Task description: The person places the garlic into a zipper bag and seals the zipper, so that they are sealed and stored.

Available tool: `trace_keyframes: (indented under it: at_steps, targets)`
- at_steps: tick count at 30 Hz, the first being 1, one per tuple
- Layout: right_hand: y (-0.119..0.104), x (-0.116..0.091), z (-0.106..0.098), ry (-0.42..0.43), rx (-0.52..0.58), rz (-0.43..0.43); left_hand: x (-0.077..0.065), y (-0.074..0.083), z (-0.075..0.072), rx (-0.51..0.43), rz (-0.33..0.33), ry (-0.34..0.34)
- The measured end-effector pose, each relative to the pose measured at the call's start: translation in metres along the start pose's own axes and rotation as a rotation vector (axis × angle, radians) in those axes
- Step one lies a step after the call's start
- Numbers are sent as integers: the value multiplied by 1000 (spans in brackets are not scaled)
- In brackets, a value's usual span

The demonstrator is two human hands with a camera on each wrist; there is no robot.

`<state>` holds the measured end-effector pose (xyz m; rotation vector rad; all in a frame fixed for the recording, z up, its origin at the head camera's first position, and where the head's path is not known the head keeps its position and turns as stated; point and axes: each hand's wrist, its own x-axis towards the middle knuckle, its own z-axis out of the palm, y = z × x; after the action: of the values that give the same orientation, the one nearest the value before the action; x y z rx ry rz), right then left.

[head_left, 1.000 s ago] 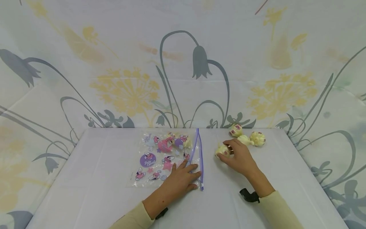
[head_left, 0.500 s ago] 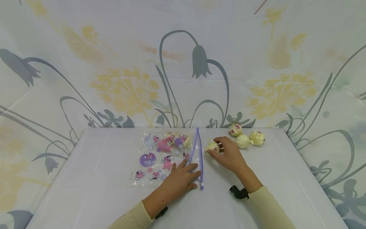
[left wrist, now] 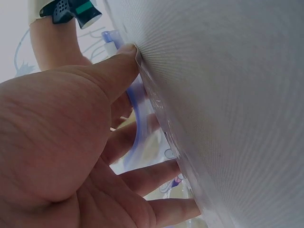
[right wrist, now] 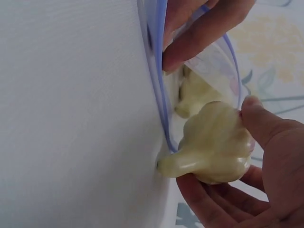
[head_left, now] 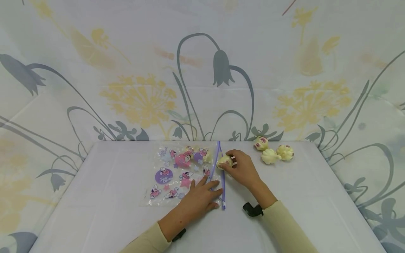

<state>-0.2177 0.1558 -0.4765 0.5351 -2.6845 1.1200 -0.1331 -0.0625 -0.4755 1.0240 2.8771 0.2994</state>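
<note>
A clear zip bag (head_left: 164, 176) with pink and purple cartoon prints and a purple zip edge lies flat on the white table. My left hand (head_left: 200, 196) rests on it near the mouth with fingers spread; in the right wrist view, its fingertips (right wrist: 178, 59) are at the parted zip edge. My right hand (head_left: 245, 170) holds a garlic bulb (head_left: 224, 161) between thumb and fingers, right at the bag's mouth. Its stem points toward the table in the right wrist view. Another garlic bulb (right wrist: 197, 92) is visible inside the bag, behind the held one.
Three garlic bulbs sit grouped at the back right: one with purple marks (head_left: 261, 143), a pale one (head_left: 269, 156) and another purple-marked one (head_left: 285, 152). A floral cloth (head_left: 202, 88) hangs upright along the table's far edge.
My right hand has carried the garlic bulb leftward from near the other bulbs to the bag's mouth. My left hand has stayed in place on the bag.
</note>
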Motion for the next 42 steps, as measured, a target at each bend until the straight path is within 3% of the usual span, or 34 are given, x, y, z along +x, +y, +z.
trace_keyframes:
  at_steps: [13, 30, 37, 42]
  targets:
    - [-4, 2, 4, -36, 52, 40, 0, -1, 2, 6, 5, -1]
    - [-13, 14, 33, 25, 142, 217, 0, -1, 0, 3, 21, 0]
    - [-13, 20, 40, 55, 165, 194, 0, -1, 0, 12, 27, 5]
    - [-11, 27, 47, 78, 117, 144, 0, -1, 0, 32, 35, 18]
